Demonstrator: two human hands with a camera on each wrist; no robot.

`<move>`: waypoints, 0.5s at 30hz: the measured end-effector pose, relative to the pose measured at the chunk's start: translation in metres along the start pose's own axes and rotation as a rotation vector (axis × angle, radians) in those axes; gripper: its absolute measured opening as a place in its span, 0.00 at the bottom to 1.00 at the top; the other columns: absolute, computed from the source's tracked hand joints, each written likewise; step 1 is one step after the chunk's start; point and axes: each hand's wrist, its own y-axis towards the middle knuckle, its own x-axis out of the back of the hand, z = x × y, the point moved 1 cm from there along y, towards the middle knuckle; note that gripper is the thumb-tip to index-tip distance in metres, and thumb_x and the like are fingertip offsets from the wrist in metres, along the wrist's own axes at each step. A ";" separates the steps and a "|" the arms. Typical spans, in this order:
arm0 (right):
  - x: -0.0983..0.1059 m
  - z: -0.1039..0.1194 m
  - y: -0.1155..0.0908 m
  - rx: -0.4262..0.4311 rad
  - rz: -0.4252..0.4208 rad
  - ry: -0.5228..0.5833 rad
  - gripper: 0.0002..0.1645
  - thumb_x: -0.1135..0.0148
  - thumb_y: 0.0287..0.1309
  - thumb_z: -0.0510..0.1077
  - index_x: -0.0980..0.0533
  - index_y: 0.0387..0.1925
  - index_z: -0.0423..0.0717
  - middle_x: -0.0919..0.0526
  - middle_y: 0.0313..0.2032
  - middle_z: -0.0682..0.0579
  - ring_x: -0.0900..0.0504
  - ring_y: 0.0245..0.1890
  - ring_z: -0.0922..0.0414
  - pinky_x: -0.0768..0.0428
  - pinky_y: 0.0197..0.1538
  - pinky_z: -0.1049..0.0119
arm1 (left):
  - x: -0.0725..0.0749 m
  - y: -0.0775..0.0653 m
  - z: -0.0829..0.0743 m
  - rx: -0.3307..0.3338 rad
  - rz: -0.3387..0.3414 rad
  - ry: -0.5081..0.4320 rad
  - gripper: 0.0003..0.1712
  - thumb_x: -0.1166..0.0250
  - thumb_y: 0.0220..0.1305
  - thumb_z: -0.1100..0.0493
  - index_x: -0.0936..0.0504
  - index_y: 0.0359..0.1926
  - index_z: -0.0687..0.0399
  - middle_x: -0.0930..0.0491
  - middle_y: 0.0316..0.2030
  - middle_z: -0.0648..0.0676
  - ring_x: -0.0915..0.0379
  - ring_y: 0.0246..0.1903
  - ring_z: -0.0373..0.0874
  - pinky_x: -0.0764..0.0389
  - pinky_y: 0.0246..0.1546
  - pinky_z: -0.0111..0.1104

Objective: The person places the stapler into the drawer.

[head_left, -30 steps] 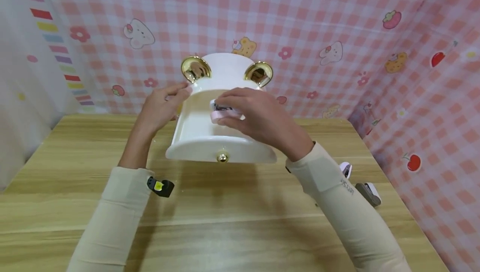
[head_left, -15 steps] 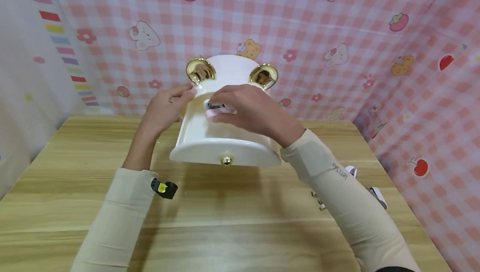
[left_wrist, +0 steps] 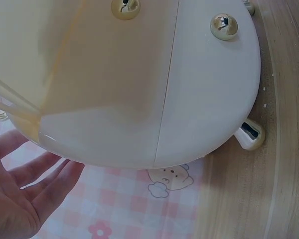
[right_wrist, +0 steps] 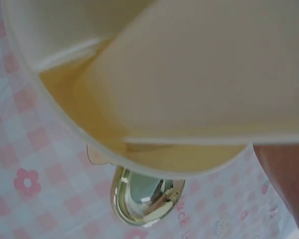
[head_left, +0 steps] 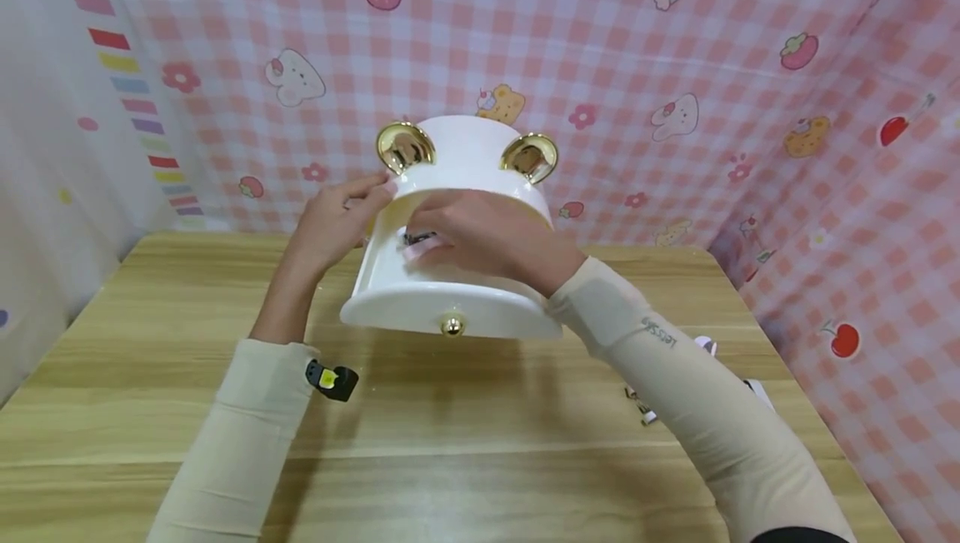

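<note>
A white cabinet (head_left: 461, 147) with gold ears stands at the table's back. Its upper drawer (head_left: 405, 308) is pulled out. In the head view my right hand (head_left: 487, 235) is inside the drawer, pinching a small pale pink stapler (head_left: 422, 250) with metal showing between its halves. The left hand (head_left: 330, 226) touches the cabinet's left side beneath one ear; in the left wrist view its fingers (left_wrist: 55, 186) lie fairly straight against the edge. The right wrist view shows the white drawer wall (right_wrist: 204, 89) and a gold ear (right_wrist: 144, 199); the stapler is hidden there.
On the table's right, partly behind the right sleeve, lie small metal pieces (head_left: 641, 406), a white-and-lilac item (head_left: 705, 346) and another white item (head_left: 759, 393). A pink checked cloth (head_left: 600, 43) hangs behind the cabinet. Below the drawer is a lower gold knob (left_wrist: 224, 26).
My right hand has moved left and down, deeper into the drawer with the stapler. The left hand keeps its place on the cabinet. The head view has shifted slightly.
</note>
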 end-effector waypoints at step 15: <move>-0.001 0.000 -0.006 0.011 -0.059 0.009 0.21 0.30 0.63 0.56 0.15 0.53 0.50 0.16 0.53 0.56 0.19 0.51 0.61 0.19 0.53 0.67 | 0.000 0.003 0.004 -0.005 -0.018 0.048 0.41 0.49 0.70 0.27 0.30 0.74 0.44 0.30 0.69 0.61 0.24 0.57 0.61 0.13 0.46 0.48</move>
